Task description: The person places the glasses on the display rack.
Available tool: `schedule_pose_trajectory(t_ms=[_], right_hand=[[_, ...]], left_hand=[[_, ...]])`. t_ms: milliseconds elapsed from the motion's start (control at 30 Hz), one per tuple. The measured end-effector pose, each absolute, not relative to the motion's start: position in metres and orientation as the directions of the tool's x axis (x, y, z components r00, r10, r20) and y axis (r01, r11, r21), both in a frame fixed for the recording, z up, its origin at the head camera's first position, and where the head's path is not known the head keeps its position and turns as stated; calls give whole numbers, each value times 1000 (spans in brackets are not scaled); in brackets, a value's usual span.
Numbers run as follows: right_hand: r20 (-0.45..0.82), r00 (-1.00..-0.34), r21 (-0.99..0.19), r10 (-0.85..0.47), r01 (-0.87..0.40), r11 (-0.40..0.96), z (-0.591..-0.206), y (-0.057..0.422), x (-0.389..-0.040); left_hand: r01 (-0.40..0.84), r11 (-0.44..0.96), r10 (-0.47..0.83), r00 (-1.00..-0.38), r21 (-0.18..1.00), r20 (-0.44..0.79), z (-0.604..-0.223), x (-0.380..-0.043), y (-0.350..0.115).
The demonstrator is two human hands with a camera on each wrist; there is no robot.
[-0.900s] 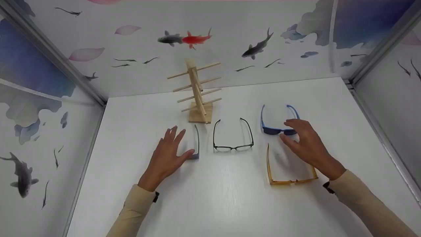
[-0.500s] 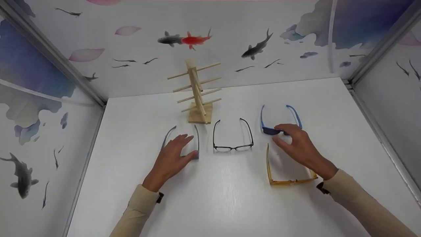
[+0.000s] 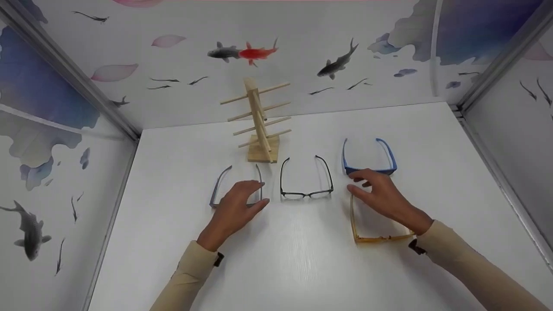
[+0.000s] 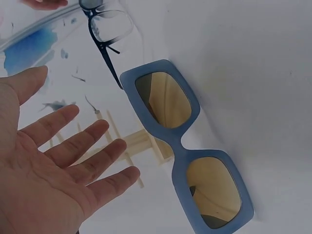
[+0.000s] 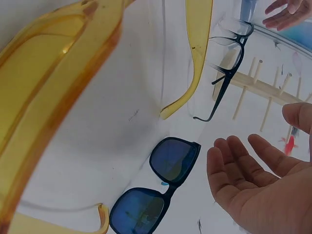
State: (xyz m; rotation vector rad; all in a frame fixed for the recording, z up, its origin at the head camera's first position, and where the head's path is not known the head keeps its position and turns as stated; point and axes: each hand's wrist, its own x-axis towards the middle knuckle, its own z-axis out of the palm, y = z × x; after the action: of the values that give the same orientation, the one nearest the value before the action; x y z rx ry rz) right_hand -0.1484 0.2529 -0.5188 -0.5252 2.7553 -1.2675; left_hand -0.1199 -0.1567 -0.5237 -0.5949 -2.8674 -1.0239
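Observation:
My left hand [image 3: 237, 207] hovers above blue-grey framed sunglasses [image 4: 178, 141], its fingers spread and loosely bent around nothing. In the left wrist view their lenses look amber. My right hand [image 3: 384, 196] is between blue sunglasses [image 3: 370, 169] with dark lenses and yellow-framed glasses [image 3: 367, 239], and its relaxed fingers hold nothing. From the head view it covers part of both pairs. Black-framed eyeglasses [image 3: 306, 194] lie with temples unfolded between the two hands. All these pairs rest on the white table [image 3: 298, 259].
Behind the glasses stands a wooden rack [image 3: 258, 116] with several crosswise pegs and a square base [image 3: 259, 153]. White panels [image 3: 302, 26] printed with fish and petals enclose the table at the back and on both sides.
My left hand has moved to the right over the blue-grey sunglasses, uncovering their left temple. My right hand has drifted left and towards me, off the blue sunglasses' right side. The glasses stay put.

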Motion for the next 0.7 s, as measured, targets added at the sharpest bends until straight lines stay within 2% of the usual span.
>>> schedule_pose_trajectory(t_ms=[367, 700], right_hand=[[-51, -928, -751, -369, -208, 627, -524, 248, -152], [-81, -922, -772, -380, -183, 608, -528, 241, -160]], left_hand=[[340, 675, 358, -927, 655, 113, -532, -123, -143], [297, 666, 308, -945, 684, 110, -539, -131, -125]])
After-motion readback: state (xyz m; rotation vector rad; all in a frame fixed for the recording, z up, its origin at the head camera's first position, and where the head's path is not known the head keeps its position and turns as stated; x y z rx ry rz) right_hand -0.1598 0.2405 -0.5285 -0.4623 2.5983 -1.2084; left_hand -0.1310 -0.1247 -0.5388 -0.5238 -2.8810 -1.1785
